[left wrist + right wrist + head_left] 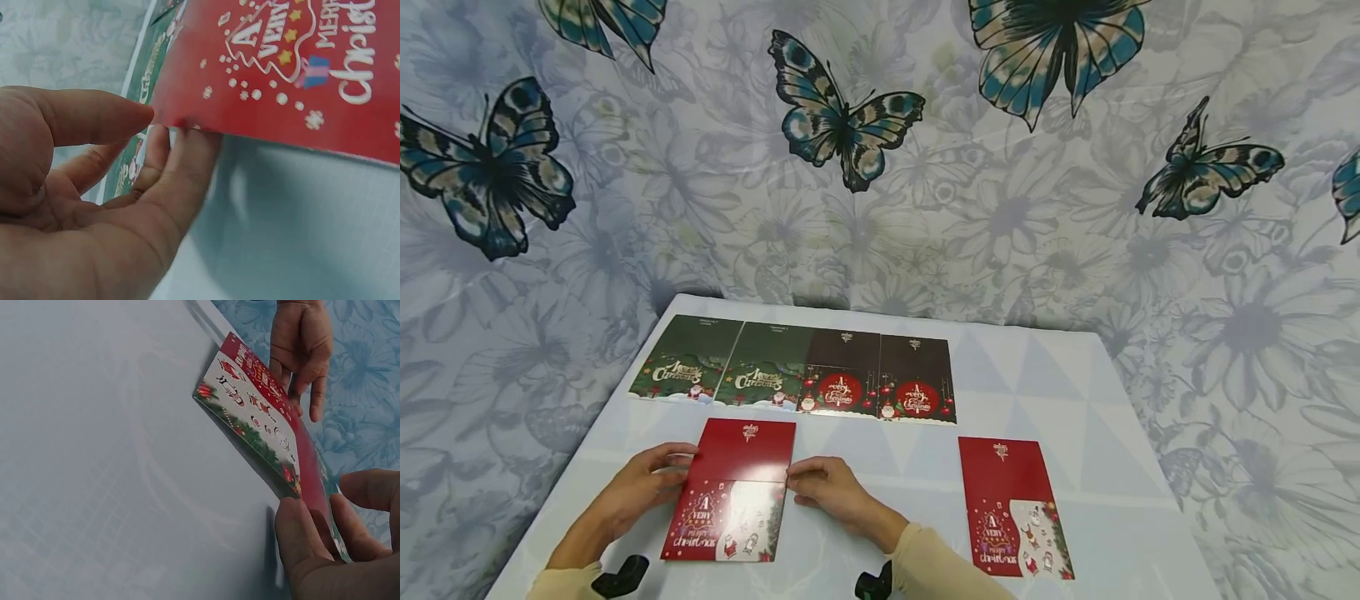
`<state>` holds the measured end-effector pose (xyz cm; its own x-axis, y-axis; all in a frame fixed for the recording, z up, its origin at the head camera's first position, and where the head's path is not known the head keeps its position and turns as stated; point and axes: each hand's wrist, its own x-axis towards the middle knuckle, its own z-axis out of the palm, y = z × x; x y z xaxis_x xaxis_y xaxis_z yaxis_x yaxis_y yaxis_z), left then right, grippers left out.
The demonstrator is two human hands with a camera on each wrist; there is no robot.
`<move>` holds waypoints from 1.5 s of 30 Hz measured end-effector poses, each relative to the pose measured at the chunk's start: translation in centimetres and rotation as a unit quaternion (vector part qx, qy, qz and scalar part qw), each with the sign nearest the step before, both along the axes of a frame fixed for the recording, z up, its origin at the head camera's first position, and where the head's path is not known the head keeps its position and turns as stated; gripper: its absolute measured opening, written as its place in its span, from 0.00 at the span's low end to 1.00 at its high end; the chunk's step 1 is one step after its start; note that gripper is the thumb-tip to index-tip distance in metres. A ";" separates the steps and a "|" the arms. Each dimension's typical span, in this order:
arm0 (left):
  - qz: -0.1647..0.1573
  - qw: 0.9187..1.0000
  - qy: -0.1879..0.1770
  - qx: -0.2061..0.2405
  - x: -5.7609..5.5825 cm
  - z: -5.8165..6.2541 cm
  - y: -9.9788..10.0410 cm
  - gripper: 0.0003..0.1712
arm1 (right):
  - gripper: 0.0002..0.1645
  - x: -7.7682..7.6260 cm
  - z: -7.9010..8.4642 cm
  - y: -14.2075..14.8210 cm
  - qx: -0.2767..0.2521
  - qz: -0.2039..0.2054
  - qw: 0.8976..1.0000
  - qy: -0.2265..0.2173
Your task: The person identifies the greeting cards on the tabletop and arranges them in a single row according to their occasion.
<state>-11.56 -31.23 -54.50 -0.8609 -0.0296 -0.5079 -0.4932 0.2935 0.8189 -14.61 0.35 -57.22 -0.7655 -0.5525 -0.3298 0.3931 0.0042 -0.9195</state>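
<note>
An unfolded red Christmas card (730, 508), creased across the middle, lies between my two hands near the front left of the table. My left hand (651, 483) touches its left edge. In the left wrist view, the extended fingers (187, 162) reach under that edge, their tips partly hidden, while another fingertip ends just beside it. On the opposite side, my right hand (835, 492) pinches the right edge around crease height. The right wrist view shows the card (250, 400) tilted, with one right finger (294, 531) in front of its edge and others behind.
A matching red card (1015, 508) lies farther right. Along the back, two green cards (688, 358) and two dark cards (917, 379) form a row. The white table (1112, 433) meets a butterfly-patterned wall covering (1000, 225). Black straps (621, 577) circle the wrists.
</note>
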 end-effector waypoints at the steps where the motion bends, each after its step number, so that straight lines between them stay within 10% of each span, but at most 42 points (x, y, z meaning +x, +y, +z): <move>1: -0.001 1.000 0.004 -0.002 -0.1 0.1 0.1 0.30 | 0.17 -0.1 0.0 0.1 0.003 0.000 1.000 0.005; 45: -0.008 0.993 0.097 0.071 -2.9 0.9 7.1 0.27 | 0.23 -2.1 0.5 5.4 -0.032 -0.062 0.997 0.029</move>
<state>-14.42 -24.14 -53.58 -0.9430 0.0435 -0.3299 -0.3178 0.1753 0.9318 -16.73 5.73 -56.72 -0.8460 -0.4706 -0.2507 0.3333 -0.0997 -0.9375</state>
